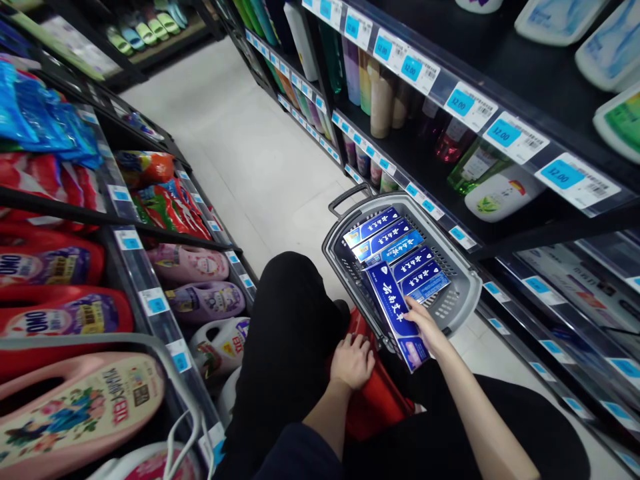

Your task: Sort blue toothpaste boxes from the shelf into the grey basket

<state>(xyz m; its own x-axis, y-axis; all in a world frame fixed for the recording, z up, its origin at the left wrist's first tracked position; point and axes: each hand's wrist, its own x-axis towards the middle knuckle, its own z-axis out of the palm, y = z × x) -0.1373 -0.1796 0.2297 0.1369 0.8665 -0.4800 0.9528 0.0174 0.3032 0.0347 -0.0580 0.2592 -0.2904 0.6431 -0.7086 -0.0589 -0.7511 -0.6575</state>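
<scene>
1. In the head view, you are crouched low on the floor of a shop aisle, with shelves on both sides.
2. Your right hand (423, 325) has its fingers closed on the edge of a long blue box (395, 308). The box leans on the near rim of the grey basket (463, 283), half in and half out.
3. More blue boxes (395, 253) lie flat in a neat stack inside the basket, just past the one you hold.
4. Your left hand (353, 360) rests with fingers curled on a red thing (375, 393) by your knee. You are touching it, but I cannot tell if you are gripping it.
5. The box looks like thin card. It is likely light and stiff, but it could dent if you squeeze hard. Its shiny skin may be a bit slippery.
6. I think the best place to hold it is across the narrow sides near the middle, so it does not tip.
7. Bottles (383, 100) stand on the right shelf, and big soap jugs (50, 313) fill the left one.
</scene>
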